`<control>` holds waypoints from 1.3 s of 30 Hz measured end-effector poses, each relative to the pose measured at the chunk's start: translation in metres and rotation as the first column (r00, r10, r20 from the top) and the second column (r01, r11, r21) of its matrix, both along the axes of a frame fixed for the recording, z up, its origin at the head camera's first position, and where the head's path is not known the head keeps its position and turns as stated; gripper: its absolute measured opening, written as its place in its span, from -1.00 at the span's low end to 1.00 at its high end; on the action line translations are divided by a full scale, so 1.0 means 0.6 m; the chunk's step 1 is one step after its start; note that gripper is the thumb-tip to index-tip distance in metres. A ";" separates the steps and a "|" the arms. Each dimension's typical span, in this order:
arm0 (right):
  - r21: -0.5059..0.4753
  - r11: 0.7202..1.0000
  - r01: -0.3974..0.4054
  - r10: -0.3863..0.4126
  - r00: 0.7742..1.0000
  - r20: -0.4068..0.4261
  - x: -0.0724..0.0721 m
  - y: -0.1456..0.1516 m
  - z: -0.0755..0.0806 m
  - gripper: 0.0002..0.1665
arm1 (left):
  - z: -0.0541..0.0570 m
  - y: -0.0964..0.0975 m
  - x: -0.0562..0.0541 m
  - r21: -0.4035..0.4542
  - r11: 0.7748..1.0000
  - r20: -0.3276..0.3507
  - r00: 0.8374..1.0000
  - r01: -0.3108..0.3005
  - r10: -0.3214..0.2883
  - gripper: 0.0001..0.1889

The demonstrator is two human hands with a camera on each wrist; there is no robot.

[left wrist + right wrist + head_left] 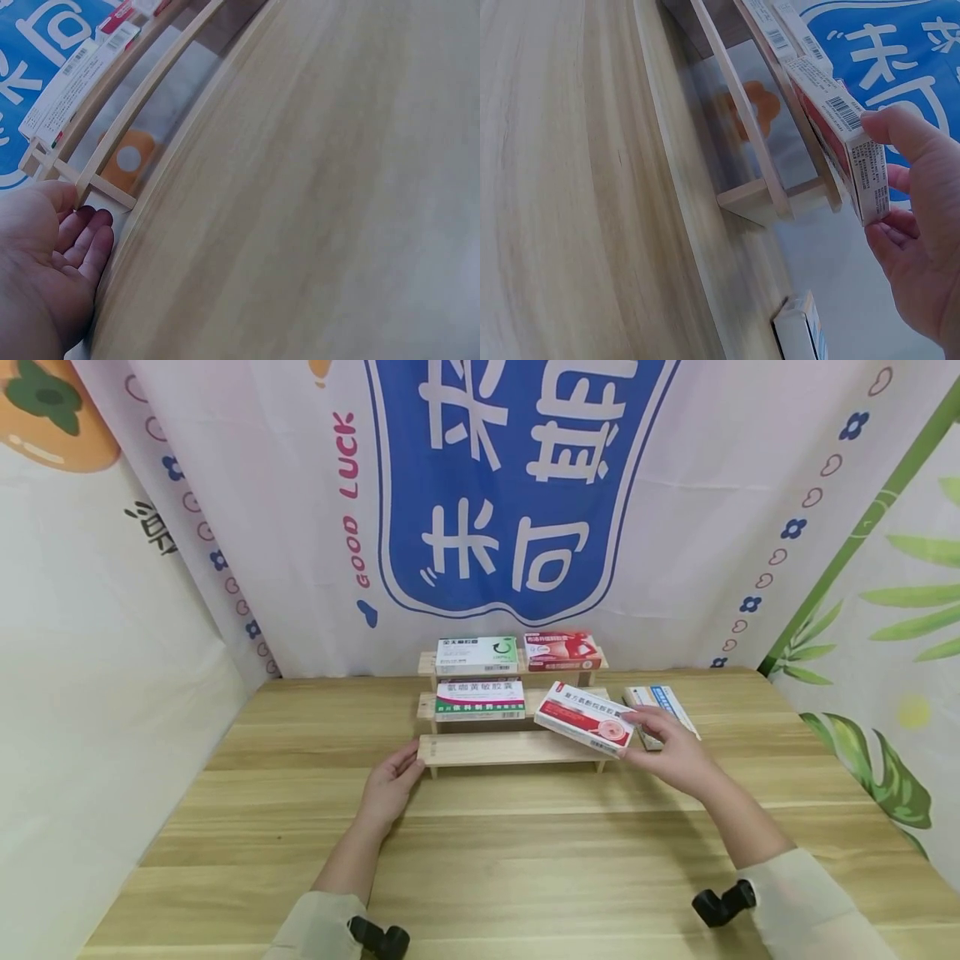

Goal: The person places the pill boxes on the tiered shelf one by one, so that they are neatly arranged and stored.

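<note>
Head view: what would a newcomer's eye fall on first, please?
Probably the large blue panel with white characters, on the cloth behind the table. Next, the red-and-white box that the right hand holds at the right end of the stepped wooden rack.

A person's right hand (924, 232) grips one end of a white-and-red carton (838, 120) over a wooden rack (737, 97); two more boxes (769, 30) sit beyond the hand, while a white-and-blue box (795, 332) rests on the tabletop (570, 187) below it.
</note>
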State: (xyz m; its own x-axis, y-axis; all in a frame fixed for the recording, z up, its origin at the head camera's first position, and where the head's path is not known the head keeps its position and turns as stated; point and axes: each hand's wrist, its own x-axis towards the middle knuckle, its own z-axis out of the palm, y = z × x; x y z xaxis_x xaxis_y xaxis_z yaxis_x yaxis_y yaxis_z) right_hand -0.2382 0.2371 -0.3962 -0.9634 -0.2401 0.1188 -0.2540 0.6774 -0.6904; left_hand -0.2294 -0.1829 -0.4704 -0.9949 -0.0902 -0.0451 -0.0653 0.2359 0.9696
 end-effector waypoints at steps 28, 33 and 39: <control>-0.247 0.965 0.090 -0.071 0.994 0.082 -0.052 -0.036 -0.020 -0.31 | 0.003 0.001 0.003 0.010 1.000 0.006 1.000 0.003 -0.003 -0.55; -0.246 0.964 0.099 -0.077 0.992 0.096 -0.058 -0.042 -0.017 -0.34 | 0.003 0.000 0.002 0.008 1.000 0.002 1.000 0.003 -0.003 -0.55; -0.256 0.961 0.106 -0.079 0.990 0.114 -0.062 -0.049 -0.016 -0.35 | 0.002 0.001 0.002 0.004 1.000 -0.007 1.000 0.000 0.000 -0.56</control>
